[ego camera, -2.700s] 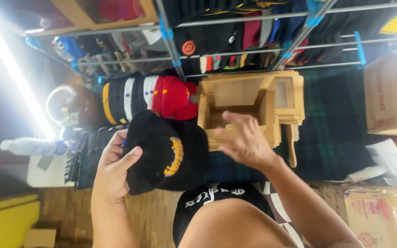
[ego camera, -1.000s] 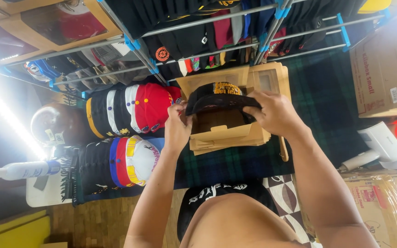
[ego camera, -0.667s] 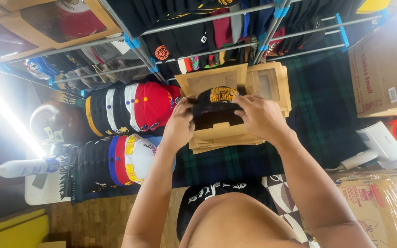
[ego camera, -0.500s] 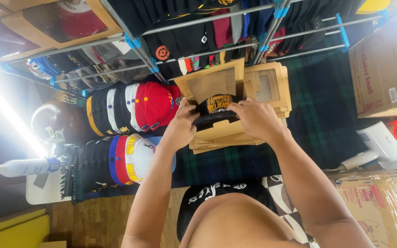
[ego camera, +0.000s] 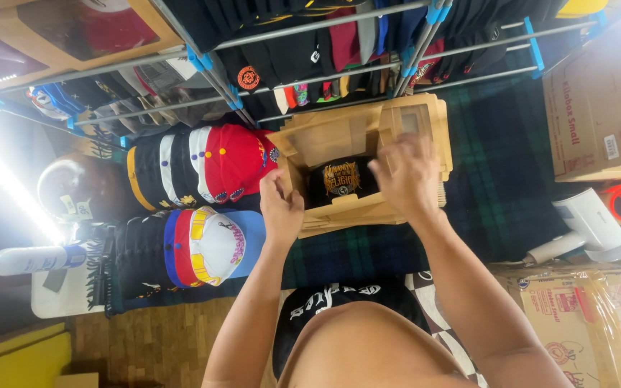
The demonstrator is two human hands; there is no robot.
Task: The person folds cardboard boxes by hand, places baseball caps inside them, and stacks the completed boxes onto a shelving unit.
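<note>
A black cap with gold lettering lies inside an open brown cardboard box on a dark plaid cloth. My left hand grips the box's left wall at its near corner. My right hand is blurred, with its fingers apart. It hovers over the right side of the box, just beside the cap, and holds nothing. The box sits on a stack of flat windowed boxes.
Two rows of nested caps lie to the left. A metal rack of hanging caps stands behind the box. Large cardboard cartons, a white hand-held appliance and a white spray bottle are around.
Both hands lowered the black cap into the cardboard box and let go of it. My left hand shifted to the box's left wall and my right hand lifted off to the right.
</note>
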